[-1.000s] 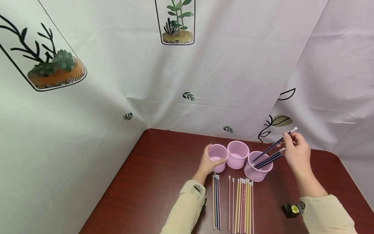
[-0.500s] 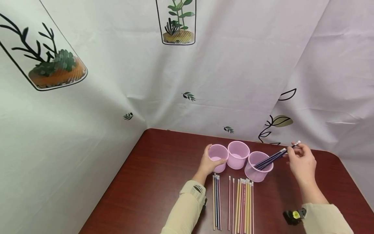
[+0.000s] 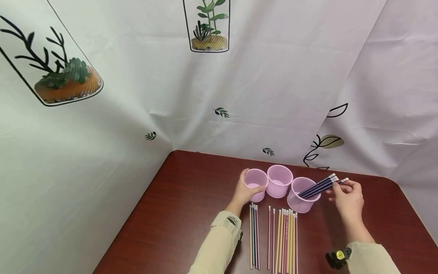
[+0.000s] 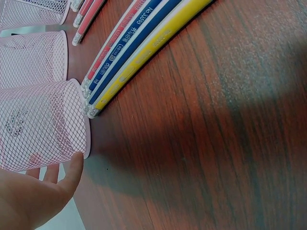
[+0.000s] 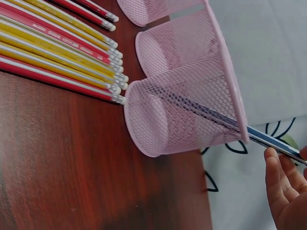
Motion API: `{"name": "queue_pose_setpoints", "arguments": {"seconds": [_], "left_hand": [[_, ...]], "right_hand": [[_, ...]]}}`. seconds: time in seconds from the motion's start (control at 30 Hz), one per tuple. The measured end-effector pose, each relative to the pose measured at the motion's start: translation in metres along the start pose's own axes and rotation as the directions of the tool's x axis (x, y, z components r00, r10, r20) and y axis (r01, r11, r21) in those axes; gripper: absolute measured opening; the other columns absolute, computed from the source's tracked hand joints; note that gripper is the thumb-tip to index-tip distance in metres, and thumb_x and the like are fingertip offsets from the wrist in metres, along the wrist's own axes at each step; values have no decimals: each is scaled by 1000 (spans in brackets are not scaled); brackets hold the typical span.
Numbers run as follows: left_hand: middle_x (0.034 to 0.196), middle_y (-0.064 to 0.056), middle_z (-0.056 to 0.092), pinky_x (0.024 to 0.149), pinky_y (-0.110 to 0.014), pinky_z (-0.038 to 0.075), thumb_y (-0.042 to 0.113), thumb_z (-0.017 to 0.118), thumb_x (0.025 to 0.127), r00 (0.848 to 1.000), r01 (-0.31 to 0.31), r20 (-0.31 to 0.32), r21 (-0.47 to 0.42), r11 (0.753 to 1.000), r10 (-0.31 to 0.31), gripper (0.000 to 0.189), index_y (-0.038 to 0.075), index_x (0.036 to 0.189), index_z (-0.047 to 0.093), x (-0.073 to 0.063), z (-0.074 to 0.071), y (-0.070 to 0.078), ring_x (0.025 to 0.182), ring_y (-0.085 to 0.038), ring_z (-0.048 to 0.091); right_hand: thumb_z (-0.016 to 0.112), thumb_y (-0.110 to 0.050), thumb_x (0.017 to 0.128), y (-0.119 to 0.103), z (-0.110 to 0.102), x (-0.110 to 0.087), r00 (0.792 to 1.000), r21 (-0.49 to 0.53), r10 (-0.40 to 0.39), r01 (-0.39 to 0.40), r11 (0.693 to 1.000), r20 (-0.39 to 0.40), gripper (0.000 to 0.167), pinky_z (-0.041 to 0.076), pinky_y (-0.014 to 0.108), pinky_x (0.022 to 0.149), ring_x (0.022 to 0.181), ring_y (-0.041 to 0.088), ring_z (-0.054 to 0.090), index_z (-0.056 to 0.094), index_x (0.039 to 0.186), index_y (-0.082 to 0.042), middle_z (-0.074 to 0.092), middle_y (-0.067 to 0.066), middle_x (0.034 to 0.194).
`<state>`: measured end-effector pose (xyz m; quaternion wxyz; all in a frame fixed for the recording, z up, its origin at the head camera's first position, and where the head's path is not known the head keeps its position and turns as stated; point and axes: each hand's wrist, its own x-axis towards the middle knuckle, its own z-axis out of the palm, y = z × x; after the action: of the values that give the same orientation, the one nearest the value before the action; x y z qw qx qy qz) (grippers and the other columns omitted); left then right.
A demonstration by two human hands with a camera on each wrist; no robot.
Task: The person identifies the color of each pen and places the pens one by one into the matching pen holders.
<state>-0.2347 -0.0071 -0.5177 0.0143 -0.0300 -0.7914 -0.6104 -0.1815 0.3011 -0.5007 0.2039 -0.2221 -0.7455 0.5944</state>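
Observation:
My left hand (image 3: 243, 193) grips the leftmost pink mesh pen cup (image 3: 256, 196), its thumb near the front and its fingers round the far side. In the left wrist view this cup (image 4: 43, 127) has nothing visible inside. Several dark blue pencils (image 3: 316, 188) lean to the right in the rightmost pink mesh cup (image 3: 298, 204), eraser ends up. At their upper ends my right hand (image 3: 349, 201) pinches a dark blue pencil (image 5: 273, 142) between thumb and fingers, just outside the rim. Exactly how many pencils it holds is unclear.
Between those two stands a third pink cup (image 3: 278, 188). In front lie a small group of yellow, blue and red pencils (image 3: 254, 238) and a wider row of red and yellow pencils (image 3: 286, 239). A patterned white cloth (image 3: 205, 129) hangs behind the brown table (image 3: 164, 213).
My right hand first held a blue pencil up above the rightmost cup. That pencil has come down beside the other blue ones, and the hand has lowered with it. The left hand has stayed put.

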Motion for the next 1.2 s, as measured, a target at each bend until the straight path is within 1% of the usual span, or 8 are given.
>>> {"name": "queue_pose_setpoints", "arguments": {"seconds": [0.13, 0.3, 0.4, 0.77, 1.0, 1.07, 1.13, 1.2], "left_hand": [[134, -15, 45, 98, -45, 37, 17, 86, 63, 1000, 3, 1, -1, 1000, -3, 93, 11, 140, 34, 1, 0, 0, 117, -30, 46], [134, -15, 46, 98, -44, 37, 17, 86, 63, 1000, 5, 0, 1, 1000, -5, 93, 11, 140, 34, 1, 1, -1, 117, -29, 47], [133, -15, 46, 98, -44, 37, 18, 86, 63, 1000, 5, -2, 7, 1000, -5, 92, 12, 139, 34, 1, 1, -1, 116, -29, 47], [134, -15, 46, 98, -44, 37, 17, 86, 63, 1000, 10, -6, 0, 1000, -10, 92, 14, 139, 35, 0, 0, 0, 117, -30, 47], [135, -15, 45, 99, -45, 36, 17, 86, 63, 1000, 12, -5, -2, 1000, -12, 92, 14, 139, 34, 0, 0, 2, 118, -30, 46], [135, -15, 45, 99, -45, 36, 17, 86, 63, 1000, 13, -6, -2, 1000, -13, 92, 14, 139, 34, 0, 0, 1, 118, -29, 46], [135, -14, 45, 99, -44, 36, 17, 86, 62, 1000, 13, -6, -1, 1000, -13, 93, 14, 139, 35, 0, 0, 1, 118, -28, 46], [135, -15, 46, 99, -44, 36, 17, 86, 62, 1000, 3, -6, 3, 1000, -3, 93, 12, 139, 35, 0, 0, 0, 118, -29, 47]], "right_hand": [[62, -27, 88, 14, 2, 4, 1000, 18, 3, -3, 1000, 8, 29, 50, 31, 43, 49, 10, 62, 42, 105, -15, 63, -13, 71], [56, -18, 90, -30, 9, -25, 999, -58, 48, -49, 997, -11, 20, 50, 22, 47, 46, 4, 59, 41, 101, -11, 55, -24, 60], [54, -17, 91, -45, 10, -34, 998, -84, 65, -65, 994, 2, 18, 49, 20, 47, 46, 1, 57, 40, 100, -11, 51, -28, 59], [57, -17, 88, -34, 16, -32, 1000, -110, 30, -30, 994, -5, 26, 49, 22, 44, 45, 6, 58, 42, 102, -2, 54, -22, 59], [55, -21, 90, -40, 16, -38, 998, -143, 63, -63, 988, -1, 27, 48, 20, 45, 46, 4, 58, 42, 105, -2, 49, -28, 58], [58, -27, 89, -41, 17, -40, 996, -141, 86, -90, 986, -34, 28, 46, 17, 47, 48, 0, 56, 43, 102, -7, 49, -28, 62], [61, -34, 87, -44, 18, -41, 990, -114, 93, -105, 988, -108, 27, 42, 13, 55, 56, -5, 49, 43, 98, -17, 46, -25, 70], [64, -38, 84, -50, 21, -43, 979, -64, 74, -87, 994, -191, 28, 36, 15, 62, 65, -4, 42, 40, 93, -26, 42, -16, 78]]}}
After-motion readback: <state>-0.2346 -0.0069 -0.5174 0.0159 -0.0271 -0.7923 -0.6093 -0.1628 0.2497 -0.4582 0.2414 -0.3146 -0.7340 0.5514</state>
